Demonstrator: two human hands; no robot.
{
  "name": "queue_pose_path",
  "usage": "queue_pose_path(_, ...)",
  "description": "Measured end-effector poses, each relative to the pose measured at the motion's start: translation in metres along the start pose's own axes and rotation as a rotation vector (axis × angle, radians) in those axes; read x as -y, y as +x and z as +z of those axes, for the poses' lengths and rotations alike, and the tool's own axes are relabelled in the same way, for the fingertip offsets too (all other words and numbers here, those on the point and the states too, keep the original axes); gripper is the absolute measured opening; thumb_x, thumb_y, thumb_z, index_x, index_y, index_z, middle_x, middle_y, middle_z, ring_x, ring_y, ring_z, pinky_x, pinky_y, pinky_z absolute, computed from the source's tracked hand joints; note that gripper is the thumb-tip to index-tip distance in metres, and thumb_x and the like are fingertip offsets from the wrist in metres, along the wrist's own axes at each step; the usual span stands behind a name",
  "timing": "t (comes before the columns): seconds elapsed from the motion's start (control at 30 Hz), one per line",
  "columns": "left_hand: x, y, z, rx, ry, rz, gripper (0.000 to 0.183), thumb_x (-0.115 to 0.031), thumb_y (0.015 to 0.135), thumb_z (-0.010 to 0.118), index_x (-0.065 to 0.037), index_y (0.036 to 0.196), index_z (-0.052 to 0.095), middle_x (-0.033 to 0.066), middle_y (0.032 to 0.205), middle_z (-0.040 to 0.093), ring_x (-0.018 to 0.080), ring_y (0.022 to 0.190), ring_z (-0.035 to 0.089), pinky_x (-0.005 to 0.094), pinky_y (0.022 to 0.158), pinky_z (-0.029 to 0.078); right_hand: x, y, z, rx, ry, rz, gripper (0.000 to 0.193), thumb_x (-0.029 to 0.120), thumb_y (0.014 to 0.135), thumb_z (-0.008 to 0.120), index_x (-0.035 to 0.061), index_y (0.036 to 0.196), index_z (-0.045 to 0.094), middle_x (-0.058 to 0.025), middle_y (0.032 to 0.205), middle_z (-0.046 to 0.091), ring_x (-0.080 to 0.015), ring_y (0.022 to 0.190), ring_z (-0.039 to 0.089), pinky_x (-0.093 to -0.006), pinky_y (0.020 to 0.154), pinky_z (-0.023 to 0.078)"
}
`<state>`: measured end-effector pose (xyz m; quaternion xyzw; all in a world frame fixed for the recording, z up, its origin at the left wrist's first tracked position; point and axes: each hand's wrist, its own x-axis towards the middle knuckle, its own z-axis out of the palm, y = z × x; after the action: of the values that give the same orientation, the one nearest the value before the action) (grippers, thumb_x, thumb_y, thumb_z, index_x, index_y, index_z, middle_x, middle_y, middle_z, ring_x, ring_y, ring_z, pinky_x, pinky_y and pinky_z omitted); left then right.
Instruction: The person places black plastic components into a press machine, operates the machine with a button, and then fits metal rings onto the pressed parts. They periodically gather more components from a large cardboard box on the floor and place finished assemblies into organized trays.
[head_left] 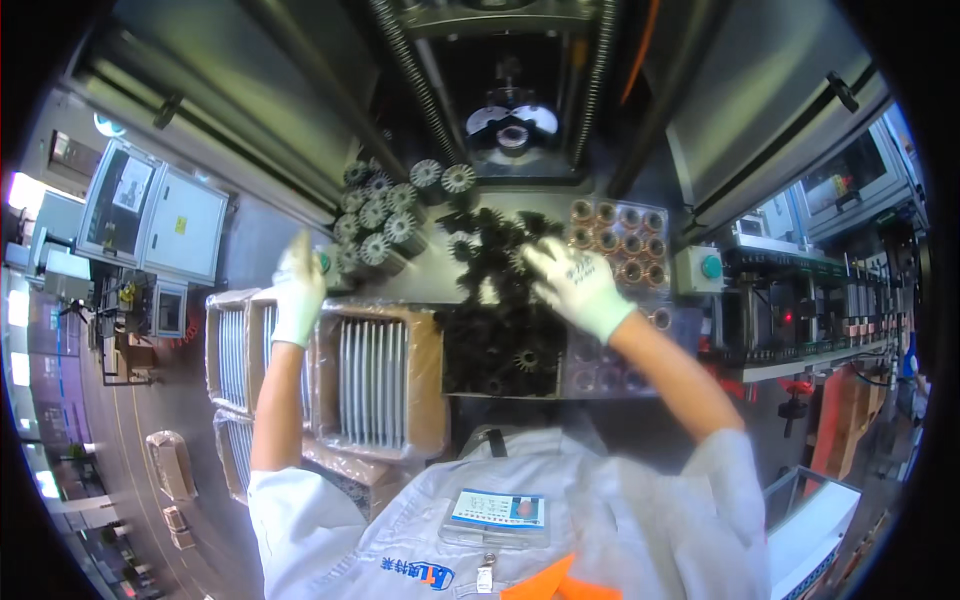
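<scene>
White gloves cover both my hands. My right hand (575, 285) reaches over a pile of dark toothed round parts (490, 235), its fingers spread and the fingertips at the pile's right side. Whether it touches a part I cannot tell. My left hand (299, 285) is beside a small box with a green button (325, 262) at the left of the bench, fingers stretched away from me; a press on the button cannot be made out. Right of that box stands a cluster of slotted metal cores (375, 215), upright and close together.
A clear tray of copper-coloured rings (620, 240) lies right of the pile. A machine fixture (512, 135) stands behind, between coiled hoses. Cartons of metal rods (375, 385) sit at the front left. Another green-button box (700, 268) is at the right.
</scene>
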<state>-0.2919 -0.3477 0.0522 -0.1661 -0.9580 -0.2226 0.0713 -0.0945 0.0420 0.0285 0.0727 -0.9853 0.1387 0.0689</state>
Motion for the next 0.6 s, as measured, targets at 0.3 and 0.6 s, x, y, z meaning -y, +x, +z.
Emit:
queue_pose_path(0.3,-0.011,-0.022,0.013,0.015,-0.044,0.360,0.047,-0.016,0.086,0.072,-0.008,0.132,0.063,0.0155,0.139,0.057,0.0369,0.128,0.053,0.0449,0.110,0.042,0.011,0.031,0.011,0.091,-0.310,-0.047,0.027,0.016,0.091,0.057,0.0154,0.116,0.069,-0.0117,0.099,0.065,-0.0283,0.091,0.067,-0.0411,0.072,0.049)
queue_pose_path(0.6,-0.013,-0.010,0.049,-0.062,0.135,0.561,0.046,-0.014,0.067,0.083,-0.010,0.110,0.066,0.0106,0.132,0.059,0.0353,0.127,0.051,0.0519,0.110,0.039,0.018,0.006,-0.016,0.030,0.605,0.171,0.033,0.022,0.093,0.065,0.0112,0.124,0.071,-0.0109,0.102,0.063,-0.0248,0.093,0.065,-0.0354,0.085,0.052)
